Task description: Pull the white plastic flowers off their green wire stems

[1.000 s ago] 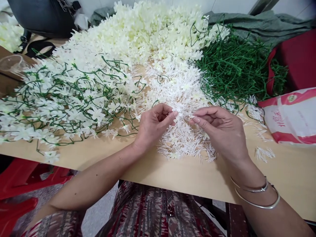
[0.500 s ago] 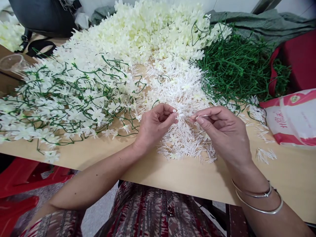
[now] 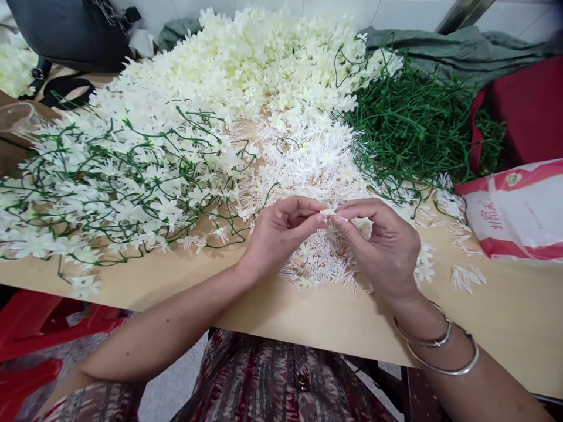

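Note:
My left hand (image 3: 279, 237) pinches a small white artificial flower (image 3: 327, 213) between thumb and fingertips. Fingertips of my right hand (image 3: 387, 249) meet it there, closed on a thin white stamen piece that mostly hides behind them. Below and beyond both hands spreads a heap of white stamen pieces (image 3: 323, 266) with a few blossoms among them. To the left lie white flowers on green stems (image 3: 167, 205), tangled together.
Loose pale yellow-white blossoms (image 3: 246, 64) are piled at the back. Right of them is a mound of green plastic stems (image 3: 409, 123), near a dark red bag (image 3: 532, 111) and a white-and-pink packet (image 3: 514, 217). A red stool (image 3: 57, 322) stands below the table's left edge.
My right hand has moved left, bringing its fingertips against the flower in my left hand. Earlier a gap separated the two hands. The camera view has shifted slightly.

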A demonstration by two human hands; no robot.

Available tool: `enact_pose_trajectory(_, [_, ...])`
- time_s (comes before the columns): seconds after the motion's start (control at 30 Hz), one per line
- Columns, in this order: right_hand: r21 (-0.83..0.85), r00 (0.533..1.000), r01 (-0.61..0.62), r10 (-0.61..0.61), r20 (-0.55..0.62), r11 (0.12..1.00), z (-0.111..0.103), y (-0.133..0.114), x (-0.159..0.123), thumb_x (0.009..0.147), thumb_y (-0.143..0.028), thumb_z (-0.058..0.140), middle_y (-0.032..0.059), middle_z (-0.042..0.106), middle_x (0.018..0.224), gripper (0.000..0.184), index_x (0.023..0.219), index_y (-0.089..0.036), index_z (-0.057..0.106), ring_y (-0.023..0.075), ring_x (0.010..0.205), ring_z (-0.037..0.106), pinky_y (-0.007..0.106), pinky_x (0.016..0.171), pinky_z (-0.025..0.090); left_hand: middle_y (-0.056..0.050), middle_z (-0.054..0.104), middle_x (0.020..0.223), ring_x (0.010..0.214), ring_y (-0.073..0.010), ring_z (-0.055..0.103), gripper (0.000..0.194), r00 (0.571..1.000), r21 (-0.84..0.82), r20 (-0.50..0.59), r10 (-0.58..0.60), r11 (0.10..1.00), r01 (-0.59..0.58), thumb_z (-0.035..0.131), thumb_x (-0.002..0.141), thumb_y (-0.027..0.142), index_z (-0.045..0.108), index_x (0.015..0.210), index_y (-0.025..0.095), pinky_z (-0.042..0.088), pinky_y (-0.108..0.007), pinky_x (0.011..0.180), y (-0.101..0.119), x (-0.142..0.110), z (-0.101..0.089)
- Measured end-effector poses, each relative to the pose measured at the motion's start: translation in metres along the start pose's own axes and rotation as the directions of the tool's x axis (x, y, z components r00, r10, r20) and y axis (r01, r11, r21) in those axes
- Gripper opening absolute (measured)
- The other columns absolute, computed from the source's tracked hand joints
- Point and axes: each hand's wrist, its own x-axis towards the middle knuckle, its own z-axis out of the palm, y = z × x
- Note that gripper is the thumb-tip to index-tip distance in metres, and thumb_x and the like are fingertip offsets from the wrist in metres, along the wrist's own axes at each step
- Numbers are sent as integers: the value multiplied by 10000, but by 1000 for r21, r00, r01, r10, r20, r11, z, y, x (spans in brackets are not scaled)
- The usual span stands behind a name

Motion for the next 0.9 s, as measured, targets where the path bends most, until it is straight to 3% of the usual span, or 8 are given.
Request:
enact_pose_trajectory(0.33, [-70,998,58,-60,-31,996,2,-3,2,880,-148,713,27,737,994,142,908,-287,707,221,977,718,443,906,584,-18,801,929,882,-134,780,219,997,-49,64,-47,998,50,830,850,369,774,1000,219,649,-262,856,-1,0,-1])
enact_pose_trajectory(0.43, [-13,1000,18,-18,-18,1000,3,0,1,880,-142,702,40,749,1069,129,921,-264,692,217,1047,721,451,970,567,-18,805,950,888,-131,776,218,996,-38,80,-47,998,50,818,860,370,777,1010,217,645,-282,894,-1,0,-2])
enact_pose_trajectory(0.53, [-19,1000,6,-6,-12,1000,4,0,1,898,-155,685,32,747,1000,110,900,-265,679,209,988,725,437,923,581,-24,810,969,893,-134,769,237,995,-42,94,-39,998,43,847,829,345,773,1006,207,640,-290,903,-1,-1,-1])
enact_pose_trajectory(0.73, [-139,984,162,-171,-58,977,4,-3,4,886,-162,710,16,725,927,96,903,-254,689,199,904,719,387,813,605,-42,809,993,909,-131,760,255,998,4,27,52,999,-52,844,829,353,767,1014,193,619,-265,903,-7,-3,4])
enact_pose_trajectory(0.9, [-77,992,102,-106,-63,992,6,-2,1,897,-168,708,21,731,963,96,916,-262,713,201,937,718,391,843,602,-45,806,962,877,-137,747,247,995,51,-27,93,995,-91,830,845,382,771,988,189,611,-270,857,-8,-3,6])
